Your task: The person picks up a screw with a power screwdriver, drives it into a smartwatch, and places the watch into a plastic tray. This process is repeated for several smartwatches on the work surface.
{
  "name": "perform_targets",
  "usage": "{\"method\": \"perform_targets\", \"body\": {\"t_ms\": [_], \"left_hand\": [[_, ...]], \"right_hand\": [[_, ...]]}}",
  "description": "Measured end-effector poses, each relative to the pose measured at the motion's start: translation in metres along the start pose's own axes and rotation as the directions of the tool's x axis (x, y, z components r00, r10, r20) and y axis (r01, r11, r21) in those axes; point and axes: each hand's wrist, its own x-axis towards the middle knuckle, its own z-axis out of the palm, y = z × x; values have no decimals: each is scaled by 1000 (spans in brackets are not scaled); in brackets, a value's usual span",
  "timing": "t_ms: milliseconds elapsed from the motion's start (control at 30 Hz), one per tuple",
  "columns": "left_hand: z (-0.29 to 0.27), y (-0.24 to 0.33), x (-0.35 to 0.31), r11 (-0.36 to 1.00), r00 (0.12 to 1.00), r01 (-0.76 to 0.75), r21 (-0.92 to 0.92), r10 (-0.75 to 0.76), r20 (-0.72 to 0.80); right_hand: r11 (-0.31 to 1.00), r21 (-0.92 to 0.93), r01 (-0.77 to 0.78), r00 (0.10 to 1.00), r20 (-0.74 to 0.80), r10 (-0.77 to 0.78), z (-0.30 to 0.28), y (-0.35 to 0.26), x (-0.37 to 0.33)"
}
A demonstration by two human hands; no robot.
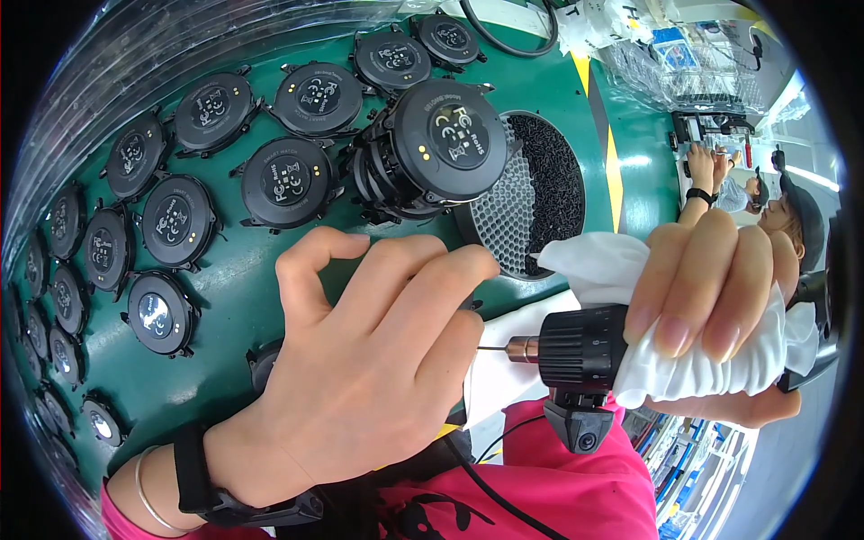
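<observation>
My right hand (711, 297) grips an electric screwdriver (583, 349) with a black ribbed collar, its handle wrapped in white cloth (693, 369). The thin bit points left, toward the fingers of my left hand (360, 378). That hand is palm down with bent fingers, its thumb hidden. Something dark (474, 303) shows between its fingers, too covered to name. Just beyond the fingertips stands a stack of round black smartwatch cases (453, 139), backs up. To its right a round tray (497, 211) with a perforated plate holds a heap of small black screws (558, 184).
Many more watch cases (178, 222) lie in rows on the green mat (225, 333), left and far. Yellow-black tape (614, 171) runs along the right. Clear plastic bags (630, 54) lie at the far right. Another person (792, 211) works at the right.
</observation>
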Motion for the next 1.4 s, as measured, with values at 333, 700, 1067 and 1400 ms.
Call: {"method": "perform_targets", "body": {"t_ms": [333, 700, 1067, 1400], "left_hand": [[1, -1, -1, 1000, 999, 22, 0, -22, 34], [-1, 3, 2, 997, 998, 34, -69, -31, 54], [0, -1, 1, 998, 999, 24, -66, -22, 23], [3, -9, -4, 997, 998, 53, -57, -54, -22]], "right_hand": [[1000, 23, 1, 1000, 14, -2, -6, 0, 1], [1000, 19, -18, 999, 29, 17, -5, 1, 0], [999, -30, -38, 996, 76, 40, -5, 4, -1], [782, 241, -575, 770, 482, 418, -5, 19, -11]]}}
